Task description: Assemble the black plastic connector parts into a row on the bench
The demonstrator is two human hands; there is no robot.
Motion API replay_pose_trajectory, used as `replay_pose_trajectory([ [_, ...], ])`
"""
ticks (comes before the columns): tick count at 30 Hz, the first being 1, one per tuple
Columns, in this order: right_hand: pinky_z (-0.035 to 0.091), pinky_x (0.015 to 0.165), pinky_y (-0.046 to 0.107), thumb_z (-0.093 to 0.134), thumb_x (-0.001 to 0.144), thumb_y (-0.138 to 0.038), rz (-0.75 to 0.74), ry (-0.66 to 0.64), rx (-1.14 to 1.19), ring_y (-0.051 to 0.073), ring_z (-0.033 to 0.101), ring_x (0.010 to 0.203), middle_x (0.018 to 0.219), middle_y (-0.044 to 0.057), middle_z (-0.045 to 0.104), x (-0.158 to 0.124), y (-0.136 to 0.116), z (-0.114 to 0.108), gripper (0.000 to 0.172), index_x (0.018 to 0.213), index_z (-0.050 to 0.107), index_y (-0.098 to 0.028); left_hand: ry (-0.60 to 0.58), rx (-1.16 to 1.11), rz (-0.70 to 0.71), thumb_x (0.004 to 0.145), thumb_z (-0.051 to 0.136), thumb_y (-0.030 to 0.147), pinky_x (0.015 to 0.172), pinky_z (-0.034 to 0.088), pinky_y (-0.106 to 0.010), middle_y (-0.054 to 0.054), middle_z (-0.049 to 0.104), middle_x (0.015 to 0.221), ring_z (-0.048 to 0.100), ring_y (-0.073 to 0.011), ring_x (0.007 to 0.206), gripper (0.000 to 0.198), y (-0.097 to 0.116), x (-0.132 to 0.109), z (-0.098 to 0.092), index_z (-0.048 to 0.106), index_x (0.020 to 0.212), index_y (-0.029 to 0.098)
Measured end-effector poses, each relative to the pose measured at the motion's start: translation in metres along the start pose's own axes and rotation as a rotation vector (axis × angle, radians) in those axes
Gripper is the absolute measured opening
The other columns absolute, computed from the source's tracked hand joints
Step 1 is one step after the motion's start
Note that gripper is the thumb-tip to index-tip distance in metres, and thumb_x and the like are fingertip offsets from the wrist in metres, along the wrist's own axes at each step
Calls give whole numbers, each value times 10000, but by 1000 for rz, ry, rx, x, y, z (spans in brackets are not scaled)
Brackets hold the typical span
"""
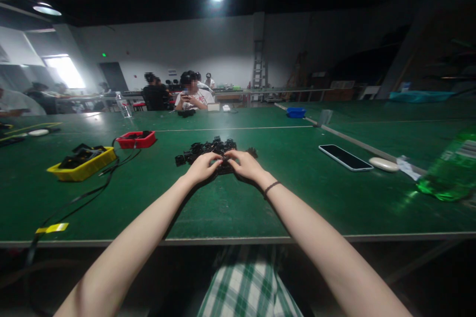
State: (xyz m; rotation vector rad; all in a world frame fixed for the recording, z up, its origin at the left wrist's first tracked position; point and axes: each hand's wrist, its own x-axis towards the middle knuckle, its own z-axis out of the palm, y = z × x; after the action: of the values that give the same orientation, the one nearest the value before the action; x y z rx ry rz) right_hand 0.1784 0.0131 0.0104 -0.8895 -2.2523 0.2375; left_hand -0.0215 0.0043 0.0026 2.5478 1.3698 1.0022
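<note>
A heap of small black parts (211, 147), plastic-looking, lies on the green tabletop (223, 208) in front of me. My left hand (203, 166) rests at the near side of the heap, its thumb and fingers brought together in a pinch. My right hand (246, 164) mirrors it from the other side, also pinched, with a dark band around that wrist. The fingertips nearly meet over the heap's near edge. Whatever they grip is dark and too small to make out against the pile.
To the left stand a yellow bin (84, 171) and a red bin (137, 141) with black items, beside a black cable (100, 185). A phone (345, 157), a white oval object (384, 164) and a green bottle (451, 171) are on the right. Farther off: a blue bin (296, 112) and people.
</note>
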Motion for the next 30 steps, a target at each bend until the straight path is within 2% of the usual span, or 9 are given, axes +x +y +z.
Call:
replay_pose_trajectory([
  [30, 496, 933, 386, 523, 855, -108, 39, -37, -6, 224, 643, 1028, 1113, 95, 691, 0, 1, 0, 278, 1103, 632, -173, 6, -36, 20, 874, 549, 329, 868, 499, -344, -68, 708, 993, 657, -216, 935, 224, -1, 0, -1, 675, 977, 176],
])
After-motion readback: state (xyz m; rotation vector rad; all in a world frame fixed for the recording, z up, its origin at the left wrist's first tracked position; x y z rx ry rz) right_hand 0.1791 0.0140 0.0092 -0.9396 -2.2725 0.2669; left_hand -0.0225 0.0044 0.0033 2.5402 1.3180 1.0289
